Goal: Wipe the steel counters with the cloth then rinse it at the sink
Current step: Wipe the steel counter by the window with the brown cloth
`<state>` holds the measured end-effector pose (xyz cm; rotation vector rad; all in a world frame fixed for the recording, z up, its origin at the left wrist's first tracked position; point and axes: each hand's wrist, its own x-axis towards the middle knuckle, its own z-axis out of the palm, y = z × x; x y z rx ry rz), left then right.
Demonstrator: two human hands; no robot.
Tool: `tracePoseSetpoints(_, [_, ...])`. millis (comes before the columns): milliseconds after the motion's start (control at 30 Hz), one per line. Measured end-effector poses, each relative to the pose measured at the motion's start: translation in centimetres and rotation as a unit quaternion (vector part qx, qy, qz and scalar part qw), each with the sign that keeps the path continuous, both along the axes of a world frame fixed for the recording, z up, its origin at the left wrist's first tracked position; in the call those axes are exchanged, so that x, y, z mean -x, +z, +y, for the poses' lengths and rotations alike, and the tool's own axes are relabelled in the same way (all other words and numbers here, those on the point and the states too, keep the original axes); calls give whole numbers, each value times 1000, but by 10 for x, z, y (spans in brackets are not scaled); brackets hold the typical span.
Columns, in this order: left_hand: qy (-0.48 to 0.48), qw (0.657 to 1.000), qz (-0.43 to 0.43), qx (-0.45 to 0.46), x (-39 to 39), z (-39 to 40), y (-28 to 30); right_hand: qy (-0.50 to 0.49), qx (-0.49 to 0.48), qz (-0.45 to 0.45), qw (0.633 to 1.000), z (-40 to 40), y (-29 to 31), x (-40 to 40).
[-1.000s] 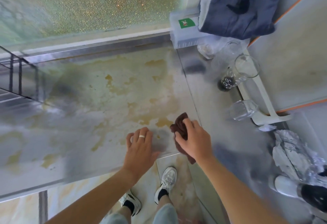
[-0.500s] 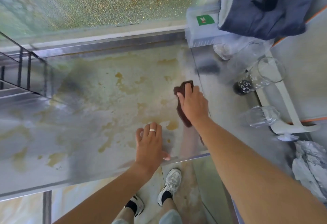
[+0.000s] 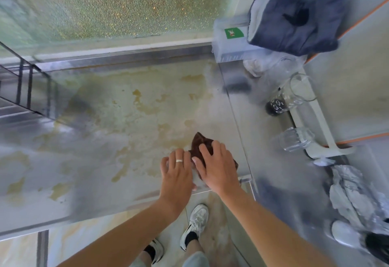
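Near the counter (image 3: 84,161) edge, right hand (image 3: 216,167) has dragged its gripped cloth (image 3: 201,141) back beside flat left hand (image 3: 176,174).

Frosted window (image 3: 117,3) along the back. Far right corner: clear plastic box (image 3: 229,43) with green sticker — dark blue folded cloth (image 3: 294,20) on it. Two glasses right — tall printed one (image 3: 288,96), clear tumbler (image 3: 294,139) nearer. Crumpled foil (image 3: 353,193) front right. Black wire rack (image 3: 23,89) left.
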<state>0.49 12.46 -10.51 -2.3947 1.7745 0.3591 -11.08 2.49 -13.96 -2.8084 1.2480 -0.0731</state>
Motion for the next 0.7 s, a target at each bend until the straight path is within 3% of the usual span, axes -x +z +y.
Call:
tracePoseSetpoints(100, [-12,1000,9,10,11,-13,2,-2,52,-34,998,5,-11,3])
tracePoseSetpoints(233, [1,999,26,47,23,-42,4,-51,10,-86,995,-20,-31,1])
tracePoseSetpoints(367, [8,999,39,21,31,-68,1,-67,4,-154,986,-79,-33,-7])
tracePoseSetpoints(700, [-3,999,40,-2,14,-152,-5,-89,-11,-159,983,-184,-40,-61])
